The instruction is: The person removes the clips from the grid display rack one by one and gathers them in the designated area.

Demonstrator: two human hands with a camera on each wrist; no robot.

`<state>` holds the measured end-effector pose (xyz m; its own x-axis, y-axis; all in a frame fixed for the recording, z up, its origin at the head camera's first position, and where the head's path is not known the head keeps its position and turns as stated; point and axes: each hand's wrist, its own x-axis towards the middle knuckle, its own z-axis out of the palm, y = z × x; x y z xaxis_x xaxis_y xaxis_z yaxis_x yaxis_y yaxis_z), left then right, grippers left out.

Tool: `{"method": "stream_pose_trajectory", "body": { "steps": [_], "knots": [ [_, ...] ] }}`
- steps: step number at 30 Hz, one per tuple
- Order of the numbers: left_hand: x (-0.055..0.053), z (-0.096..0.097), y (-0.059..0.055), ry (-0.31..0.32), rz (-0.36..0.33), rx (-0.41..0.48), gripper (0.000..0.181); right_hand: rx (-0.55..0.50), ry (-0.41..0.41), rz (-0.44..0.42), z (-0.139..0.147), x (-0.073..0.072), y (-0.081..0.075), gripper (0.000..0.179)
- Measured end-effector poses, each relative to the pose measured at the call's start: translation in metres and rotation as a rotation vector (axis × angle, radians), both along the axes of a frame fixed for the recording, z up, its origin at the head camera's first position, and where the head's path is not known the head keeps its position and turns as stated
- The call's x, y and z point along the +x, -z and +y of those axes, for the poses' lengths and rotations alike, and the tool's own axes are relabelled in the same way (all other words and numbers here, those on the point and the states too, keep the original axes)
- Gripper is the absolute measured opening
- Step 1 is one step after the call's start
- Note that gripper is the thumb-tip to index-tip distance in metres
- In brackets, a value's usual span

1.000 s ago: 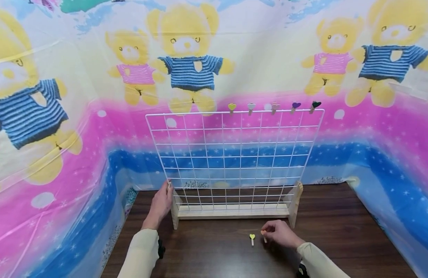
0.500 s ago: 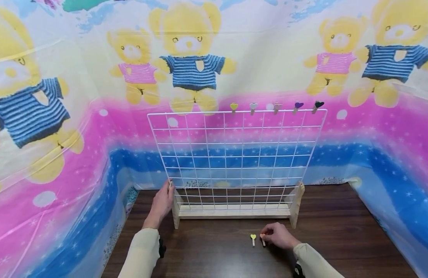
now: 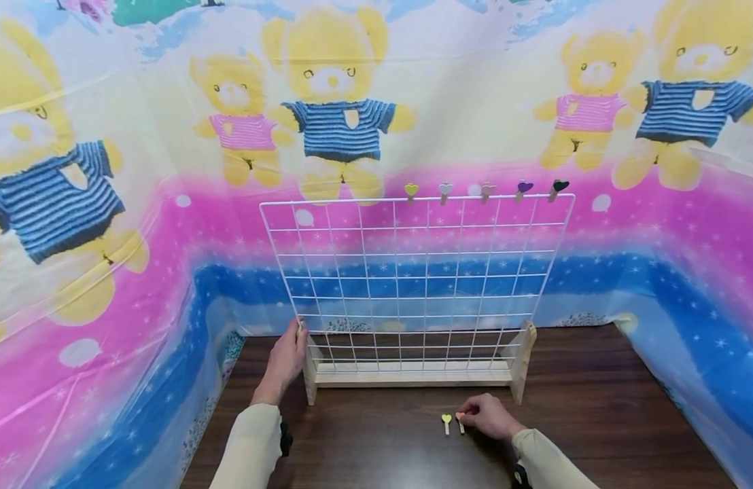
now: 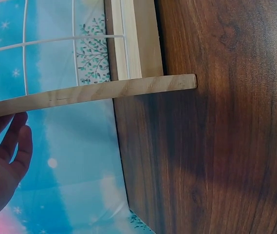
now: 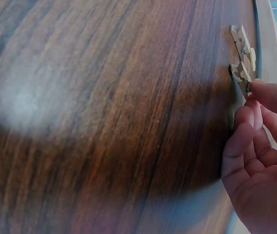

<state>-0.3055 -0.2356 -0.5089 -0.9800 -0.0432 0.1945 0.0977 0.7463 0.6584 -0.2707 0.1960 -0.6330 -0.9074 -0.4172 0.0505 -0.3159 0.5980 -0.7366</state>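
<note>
My right hand (image 3: 490, 415) pinches a small wooden clothespin (image 3: 461, 422) with an orange-pink heart, just above or on the dark table. Beside it, to the left, lies a clothespin (image 3: 446, 424) with a yellow-green heart. In the right wrist view thumb and finger hold the pinched clothespin (image 5: 241, 73) by its end. My left hand (image 3: 287, 354) grips the left upright of a wooden stand (image 3: 413, 382). In the left wrist view fingertips (image 4: 20, 118) meet the upright (image 4: 128, 87) from outside; the thumb is hidden. A white wire grid (image 3: 396, 277) stands in the stand.
Along the grid's top bar, right of its middle, sit several heart clothespins: yellow (image 3: 411, 190), white (image 3: 445, 191), pale pink (image 3: 488, 190), purple (image 3: 524, 187) and dark green (image 3: 559, 187). A bear-printed cloth (image 3: 462, 102) hangs behind and around the wooden table (image 3: 364, 441).
My right hand has shifted slightly left with the orange-pink clothespin, bringing it closer to the yellow-green one. My left hand keeps its place on the upright.
</note>
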Motion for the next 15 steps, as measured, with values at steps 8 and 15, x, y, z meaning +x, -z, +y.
{"method": "stream_pose_trajectory", "body": {
  "steps": [8,15],
  "knots": [
    [0.0001,-0.0008,0.0017,0.006,0.006,0.01,0.045,0.025,0.008,0.047,0.0005,-0.0016,0.0042,0.007],
    [0.0003,-0.001,0.0011,-0.003,0.003,-0.005,0.044,0.045,0.025,0.057,0.0021,-0.0019,0.0058,0.008]
  ]
}}
